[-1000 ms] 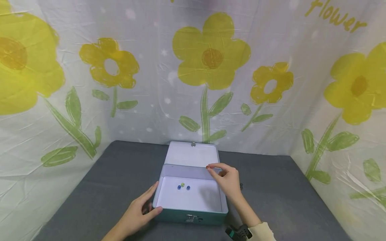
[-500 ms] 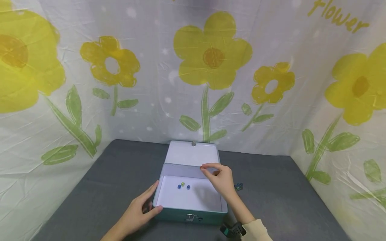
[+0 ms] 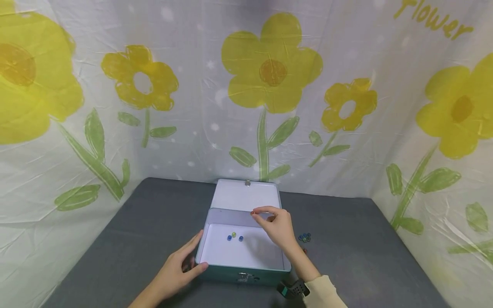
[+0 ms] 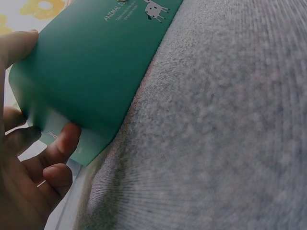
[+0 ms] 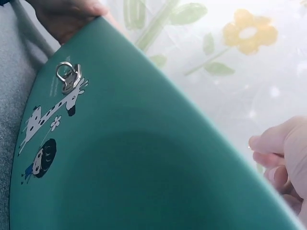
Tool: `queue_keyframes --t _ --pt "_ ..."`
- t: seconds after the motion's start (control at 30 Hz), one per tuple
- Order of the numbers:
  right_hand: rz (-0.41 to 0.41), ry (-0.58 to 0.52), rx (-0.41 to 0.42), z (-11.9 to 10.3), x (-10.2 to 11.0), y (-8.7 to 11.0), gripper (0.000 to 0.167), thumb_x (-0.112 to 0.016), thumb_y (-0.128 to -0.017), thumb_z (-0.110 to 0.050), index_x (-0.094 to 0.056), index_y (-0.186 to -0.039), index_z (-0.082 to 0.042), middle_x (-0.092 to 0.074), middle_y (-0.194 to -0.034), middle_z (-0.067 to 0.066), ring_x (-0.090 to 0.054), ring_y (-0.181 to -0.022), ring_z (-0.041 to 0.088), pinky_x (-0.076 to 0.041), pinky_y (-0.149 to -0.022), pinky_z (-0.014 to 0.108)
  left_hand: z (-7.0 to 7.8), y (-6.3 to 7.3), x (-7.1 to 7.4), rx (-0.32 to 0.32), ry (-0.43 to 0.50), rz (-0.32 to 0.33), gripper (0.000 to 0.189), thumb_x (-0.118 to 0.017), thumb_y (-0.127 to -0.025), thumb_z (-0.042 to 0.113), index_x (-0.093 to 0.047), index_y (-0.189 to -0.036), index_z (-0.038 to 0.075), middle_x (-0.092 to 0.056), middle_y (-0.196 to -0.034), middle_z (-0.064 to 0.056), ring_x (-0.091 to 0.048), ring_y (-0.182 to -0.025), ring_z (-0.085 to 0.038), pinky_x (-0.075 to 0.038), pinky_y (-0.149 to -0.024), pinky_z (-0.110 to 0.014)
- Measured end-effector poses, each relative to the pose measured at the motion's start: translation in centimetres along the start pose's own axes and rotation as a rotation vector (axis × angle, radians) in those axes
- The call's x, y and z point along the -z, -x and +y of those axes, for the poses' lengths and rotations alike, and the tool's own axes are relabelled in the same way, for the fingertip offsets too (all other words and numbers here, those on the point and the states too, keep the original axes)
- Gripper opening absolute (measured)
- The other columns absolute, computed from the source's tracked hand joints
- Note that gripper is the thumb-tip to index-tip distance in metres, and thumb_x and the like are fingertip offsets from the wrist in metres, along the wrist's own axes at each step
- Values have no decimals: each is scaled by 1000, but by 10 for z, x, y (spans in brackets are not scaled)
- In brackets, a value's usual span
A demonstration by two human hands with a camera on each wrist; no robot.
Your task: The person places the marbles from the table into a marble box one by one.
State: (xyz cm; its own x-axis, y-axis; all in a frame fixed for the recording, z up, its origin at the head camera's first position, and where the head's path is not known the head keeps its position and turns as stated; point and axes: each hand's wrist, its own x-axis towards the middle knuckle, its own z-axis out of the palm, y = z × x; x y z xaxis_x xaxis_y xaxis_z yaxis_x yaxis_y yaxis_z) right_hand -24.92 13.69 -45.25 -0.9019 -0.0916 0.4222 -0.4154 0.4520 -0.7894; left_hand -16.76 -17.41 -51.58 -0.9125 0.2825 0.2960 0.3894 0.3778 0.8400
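A green tin box (image 3: 246, 276) with a white inside stands on the table, its lid (image 3: 246, 193) folded back behind it. My left hand (image 3: 175, 269) grips its front left corner, thumb at the front rim and fingers along the left side. Over the box's right part, my right hand (image 3: 275, 224) pinches a tiny reddish bead (image 3: 252, 212) between thumb and index fingertip. On the box floor lie a blue bead (image 3: 229, 238), a yellow-green bead (image 3: 234, 234) and another blue bead (image 3: 241, 238). The right wrist view shows the box's metal clasp (image 5: 70, 79) and printed giraffe.
Several blue and greenish beads (image 3: 304, 237) lie in a cluster on the grey tabletop (image 3: 346, 256), to the right of the box. A reddish bead (image 3: 304, 251) shows beside the right forearm. A flower-printed curtain (image 3: 192, 128) surrounds the table.
My right hand has moved left over the box with the reddish bead, uncovering the beads on the table at right. The left hand keeps its grip on the box.
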Motion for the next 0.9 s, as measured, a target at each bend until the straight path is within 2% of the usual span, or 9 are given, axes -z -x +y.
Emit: queue_keyframes --t 0.17,0.5,0.63,0.73,0.8,0.9 --pt "-37 20 -17 1 -2 0 6 -83 -93 -15 -85 -98 -17 -82 -99 2 -32 -39 -1 -28 -43 21 0 1 0 -1 10 0 81 -83 -94 23 -42 -164 12 -50 -157 -22 -48 -69 -4 -44 -56 -22" --pt "-148 126 12 4 -6 -4 4 -84 -92 -13 -85 -95 -11 -81 -96 3 -27 -40 -4 -29 -43 20 0 -1 1 -11 -16 5 81 -82 -95 25 -42 -164 13 -47 -160 -25 -48 -70 -3 -44 -57 -22" --pt "-195 224 48 7 -9 -5 3 -84 -91 -12 -85 -92 -9 -81 -93 2 -34 -48 -3 -34 -47 19 0 -3 1 13 -26 9 81 -83 -95 26 -42 -164 15 -48 -159 -22 -48 -70 -3 -45 -58 -22" --pt "-227 283 61 8 -10 -3 4 -84 -91 -13 -85 -92 -9 -81 -91 1 -46 -56 2 -37 -51 19 -1 -3 1 34 -31 8 82 -83 -94 26 -42 -164 16 -47 -160 -21 -49 -70 -3 -45 -58 -22" --pt "-242 302 58 9 -11 -1 5 -84 -91 -14 -85 -92 -9 -81 -90 1 -54 -62 7 -40 -53 20 0 -2 0 39 -31 5 82 -83 -94 27 -42 -164 16 -46 -162 -21 -49 -70 -3 -45 -58 -22" --pt "-243 309 48 9 -11 1 5 -84 -91 -13 -85 -93 -9 -81 -91 2 -57 -65 10 -41 -54 21 0 -1 0 36 -24 3 82 -84 -94 28 -42 -164 15 -49 -158 -21 -49 -71 -3 -44 -58 -21"
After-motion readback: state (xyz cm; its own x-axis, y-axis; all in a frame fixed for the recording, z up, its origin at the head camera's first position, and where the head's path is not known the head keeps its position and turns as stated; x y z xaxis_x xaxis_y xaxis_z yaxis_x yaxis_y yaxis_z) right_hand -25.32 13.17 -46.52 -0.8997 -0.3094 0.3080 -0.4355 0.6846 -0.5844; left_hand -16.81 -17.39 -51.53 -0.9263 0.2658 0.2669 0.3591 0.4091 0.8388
